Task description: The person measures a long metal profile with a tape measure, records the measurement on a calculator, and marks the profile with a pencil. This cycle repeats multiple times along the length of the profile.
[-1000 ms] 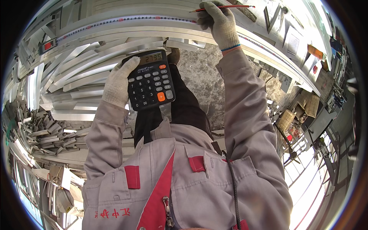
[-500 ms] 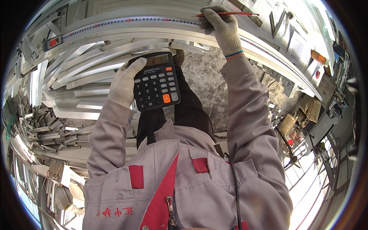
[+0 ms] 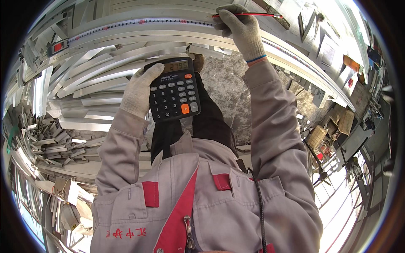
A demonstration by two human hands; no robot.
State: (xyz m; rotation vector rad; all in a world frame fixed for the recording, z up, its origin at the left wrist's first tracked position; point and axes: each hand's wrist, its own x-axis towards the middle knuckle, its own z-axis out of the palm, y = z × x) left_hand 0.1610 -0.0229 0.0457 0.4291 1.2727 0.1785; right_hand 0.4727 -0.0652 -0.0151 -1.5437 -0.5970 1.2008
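My left hand (image 3: 142, 89), in a whitish knit glove, grips a black calculator (image 3: 173, 95) by its left edge, thumb on top beside the lit display. Grey, black and orange keys face up. My right hand (image 3: 242, 31), gloved too, holds a red pencil (image 3: 257, 14) between thumb and fingers, its point toward the left. That hand rests at a tape measure (image 3: 164, 20) stretched along a long pale metal profile (image 3: 177, 35). The tape runs under or behind the hand and on to the right. At its left end sits the tape's red and black case (image 3: 58, 47).
Many metal strips (image 3: 93, 84) lie stacked below the profile on the left, with a heap of short offcuts (image 3: 55, 145) nearer me. An orange-brown object (image 3: 351, 63) lies at the right. Cardboard pieces (image 3: 339, 120) and a dark metal frame (image 3: 358, 143) stand lower right.
My right hand with the pencil has shifted slightly left along the tape. The calculator has moved a little to the right in my left hand's grip.
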